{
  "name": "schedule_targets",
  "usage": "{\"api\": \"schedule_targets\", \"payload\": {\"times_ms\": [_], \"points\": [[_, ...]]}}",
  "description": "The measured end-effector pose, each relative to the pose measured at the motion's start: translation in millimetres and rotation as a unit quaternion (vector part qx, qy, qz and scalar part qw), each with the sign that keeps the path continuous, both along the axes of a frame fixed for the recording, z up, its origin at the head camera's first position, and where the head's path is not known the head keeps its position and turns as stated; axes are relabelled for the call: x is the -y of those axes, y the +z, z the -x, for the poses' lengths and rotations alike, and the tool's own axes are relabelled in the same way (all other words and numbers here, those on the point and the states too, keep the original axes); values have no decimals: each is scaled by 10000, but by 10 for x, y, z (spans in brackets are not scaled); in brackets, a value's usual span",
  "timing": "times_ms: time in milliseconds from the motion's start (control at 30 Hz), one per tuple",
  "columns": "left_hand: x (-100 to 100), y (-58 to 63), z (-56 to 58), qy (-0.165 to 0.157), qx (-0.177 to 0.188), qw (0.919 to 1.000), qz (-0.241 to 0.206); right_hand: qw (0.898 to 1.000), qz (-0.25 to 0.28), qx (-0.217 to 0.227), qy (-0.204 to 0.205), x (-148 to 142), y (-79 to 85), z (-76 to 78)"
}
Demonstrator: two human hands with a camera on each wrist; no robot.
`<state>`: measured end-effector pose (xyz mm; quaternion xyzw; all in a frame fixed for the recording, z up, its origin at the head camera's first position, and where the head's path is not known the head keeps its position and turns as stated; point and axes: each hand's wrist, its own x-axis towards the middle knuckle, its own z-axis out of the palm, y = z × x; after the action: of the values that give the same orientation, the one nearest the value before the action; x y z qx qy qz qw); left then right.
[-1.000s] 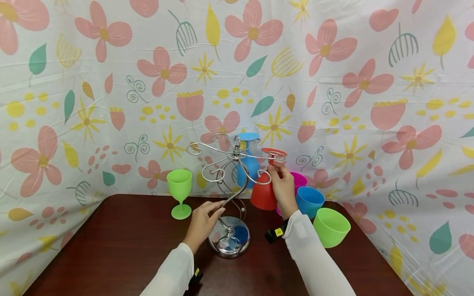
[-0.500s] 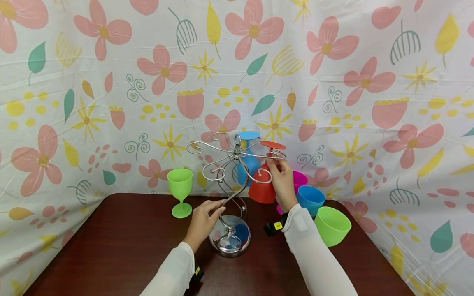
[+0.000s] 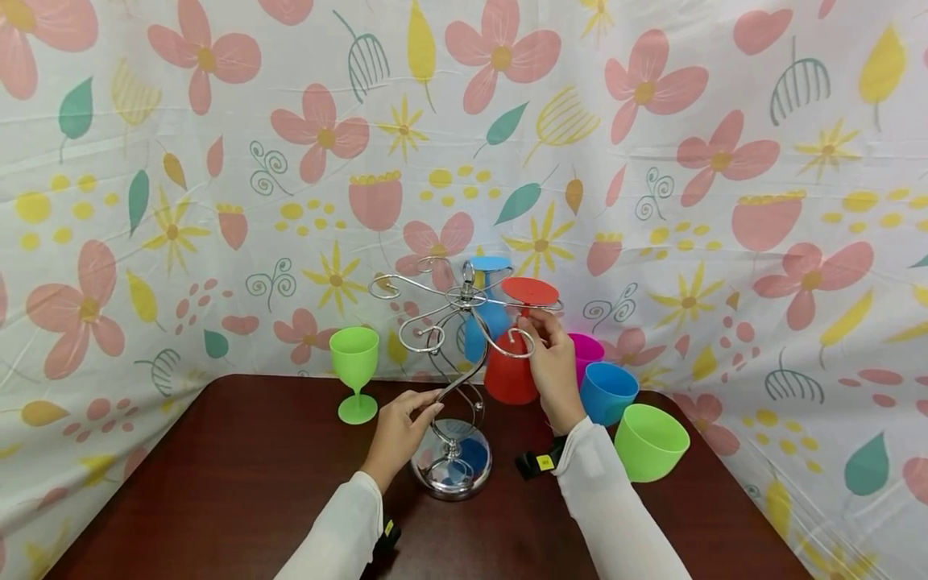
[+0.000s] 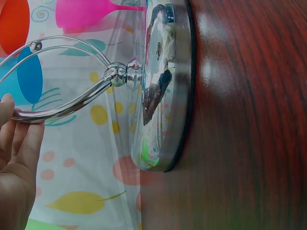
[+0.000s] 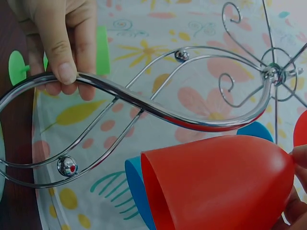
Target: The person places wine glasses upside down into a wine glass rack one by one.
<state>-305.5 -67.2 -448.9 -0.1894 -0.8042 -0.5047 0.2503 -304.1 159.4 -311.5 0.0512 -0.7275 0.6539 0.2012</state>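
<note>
A chrome stemware rack (image 3: 466,298) with curling wire arms stands on a round mirrored base. My left hand (image 3: 397,431) pinches its curved stem low down, thumb on one side and fingers on the other, as the left wrist view also shows at the metal stem (image 4: 72,108). In my right hand (image 3: 554,366) is a red plastic goblet (image 3: 511,379), upside down, gripped near the stem. Its round foot shows just above a right-hand arm of the rack, the stem beside the wire loop. Behind it a blue goblet (image 3: 490,263) hangs inverted from the rack.
An upright green goblet (image 3: 355,358) stands left of the rack. To the right are a magenta cup (image 3: 589,350), a blue cup (image 3: 607,393) and a green cup (image 3: 651,443), partly behind my right arm. A flowered cloth hangs behind the dark wooden table (image 3: 239,467).
The red goblet has risen and shifted slightly left; its foot, earlier level with the rack arm, now sits above it and tilts toward me. My left hand stays on the stem.
</note>
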Motion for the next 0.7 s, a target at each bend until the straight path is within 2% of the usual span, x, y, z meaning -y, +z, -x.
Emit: {"api": "schedule_targets", "payload": {"times_ms": [300,700], "points": [[-1,-1,3,1,18,10000,-12,9986,257,-428,177,-53,-31,-93],[3,3,14,-3,121,9999,-45,9985,165,-515,99,-100,-21,-124]]}}
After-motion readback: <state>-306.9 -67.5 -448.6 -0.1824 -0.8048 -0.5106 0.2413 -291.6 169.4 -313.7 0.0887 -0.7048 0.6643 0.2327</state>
